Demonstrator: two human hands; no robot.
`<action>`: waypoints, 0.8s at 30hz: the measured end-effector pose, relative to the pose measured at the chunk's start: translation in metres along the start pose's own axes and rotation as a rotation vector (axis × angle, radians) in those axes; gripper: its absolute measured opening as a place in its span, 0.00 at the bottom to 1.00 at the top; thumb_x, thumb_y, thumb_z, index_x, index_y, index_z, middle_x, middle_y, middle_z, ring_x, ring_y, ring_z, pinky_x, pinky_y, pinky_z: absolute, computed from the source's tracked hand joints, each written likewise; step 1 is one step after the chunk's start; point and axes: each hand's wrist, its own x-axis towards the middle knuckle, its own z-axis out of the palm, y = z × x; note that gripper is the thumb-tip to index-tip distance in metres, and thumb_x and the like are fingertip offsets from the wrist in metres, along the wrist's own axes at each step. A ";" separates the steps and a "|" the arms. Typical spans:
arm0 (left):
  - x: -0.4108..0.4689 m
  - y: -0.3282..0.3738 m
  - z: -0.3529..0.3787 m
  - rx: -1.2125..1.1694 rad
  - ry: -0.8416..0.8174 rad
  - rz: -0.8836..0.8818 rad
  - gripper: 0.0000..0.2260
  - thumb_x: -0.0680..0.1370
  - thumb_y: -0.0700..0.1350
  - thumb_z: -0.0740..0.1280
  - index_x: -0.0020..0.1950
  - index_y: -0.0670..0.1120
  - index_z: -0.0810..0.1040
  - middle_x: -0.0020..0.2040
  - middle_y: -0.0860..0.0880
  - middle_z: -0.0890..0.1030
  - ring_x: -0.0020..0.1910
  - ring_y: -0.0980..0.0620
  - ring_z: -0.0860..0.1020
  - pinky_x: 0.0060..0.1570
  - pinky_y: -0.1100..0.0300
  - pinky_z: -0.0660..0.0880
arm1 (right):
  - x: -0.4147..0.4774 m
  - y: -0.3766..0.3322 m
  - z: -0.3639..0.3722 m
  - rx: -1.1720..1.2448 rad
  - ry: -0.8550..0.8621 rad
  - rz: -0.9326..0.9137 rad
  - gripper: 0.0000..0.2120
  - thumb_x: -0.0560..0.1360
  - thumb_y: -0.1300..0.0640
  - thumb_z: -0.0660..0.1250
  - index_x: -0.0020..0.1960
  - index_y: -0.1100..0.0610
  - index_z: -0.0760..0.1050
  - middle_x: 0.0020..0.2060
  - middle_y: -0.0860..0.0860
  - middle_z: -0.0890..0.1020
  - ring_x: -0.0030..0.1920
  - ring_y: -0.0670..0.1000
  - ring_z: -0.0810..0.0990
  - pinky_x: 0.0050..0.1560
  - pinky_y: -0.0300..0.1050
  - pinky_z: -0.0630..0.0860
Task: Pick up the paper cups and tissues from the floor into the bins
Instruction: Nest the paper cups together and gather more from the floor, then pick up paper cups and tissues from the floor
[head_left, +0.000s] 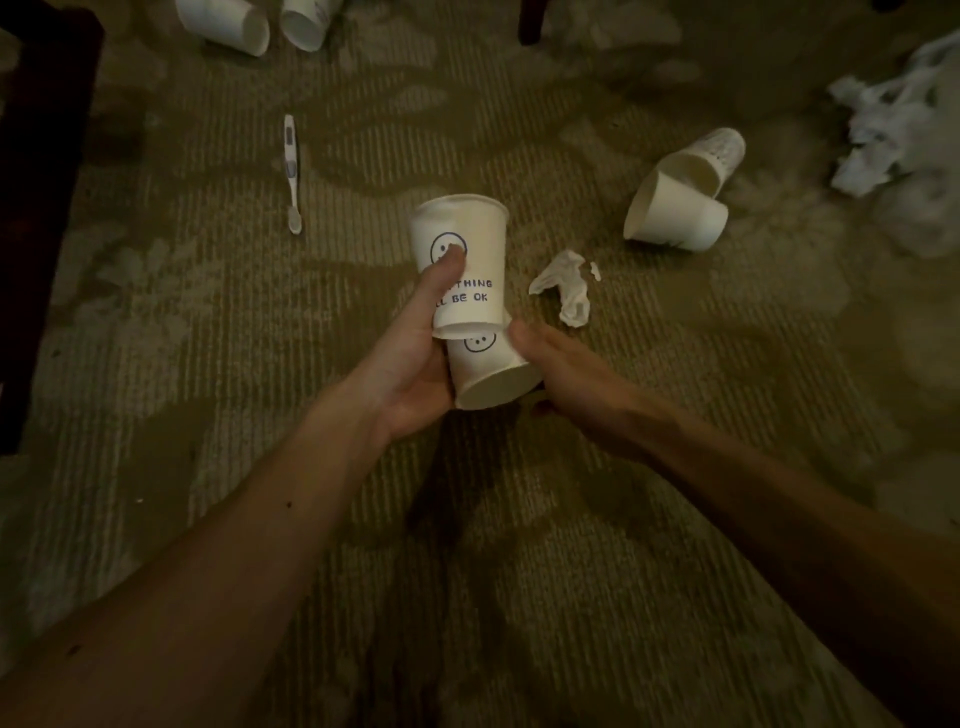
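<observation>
Left hand: thumb and fingers wrapped round upper cup, steadying it, likely for stacking.
Right hand: against lower cup; fingers hidden, grip unclear.

Two bare forearms stretched forward, hands together.
Left hand grips nested white paper cups, thumb on the upper; right hand touches the lower, its fingers hidden.

The stacked cups are white with a dark blue smiley face and letters. The carpet is brownish green — thin stripes and pale leaf shapes. At 3 o'clock the tissue is white. At 10 o'clock the toothbrush is white, maybe with grey marks.
</observation>
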 end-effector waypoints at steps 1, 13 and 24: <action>0.002 -0.001 0.001 0.014 0.017 0.004 0.29 0.67 0.64 0.69 0.61 0.46 0.79 0.52 0.44 0.84 0.51 0.46 0.84 0.48 0.49 0.81 | -0.001 0.001 -0.006 -0.067 -0.033 -0.004 0.18 0.82 0.41 0.52 0.64 0.49 0.72 0.51 0.44 0.80 0.46 0.42 0.79 0.40 0.38 0.74; 0.028 -0.007 0.001 -0.080 0.040 0.050 0.27 0.66 0.63 0.70 0.58 0.48 0.80 0.45 0.48 0.82 0.45 0.50 0.82 0.52 0.51 0.79 | 0.069 0.010 -0.074 -0.999 0.238 -0.123 0.27 0.81 0.44 0.58 0.78 0.46 0.56 0.79 0.53 0.53 0.77 0.60 0.53 0.74 0.59 0.55; 0.042 -0.011 0.010 -0.089 0.017 0.058 0.21 0.68 0.62 0.69 0.53 0.49 0.82 0.43 0.48 0.82 0.43 0.51 0.82 0.54 0.51 0.78 | 0.064 0.024 -0.078 -1.042 0.407 -0.362 0.10 0.78 0.64 0.63 0.57 0.63 0.79 0.57 0.59 0.80 0.56 0.56 0.77 0.55 0.42 0.69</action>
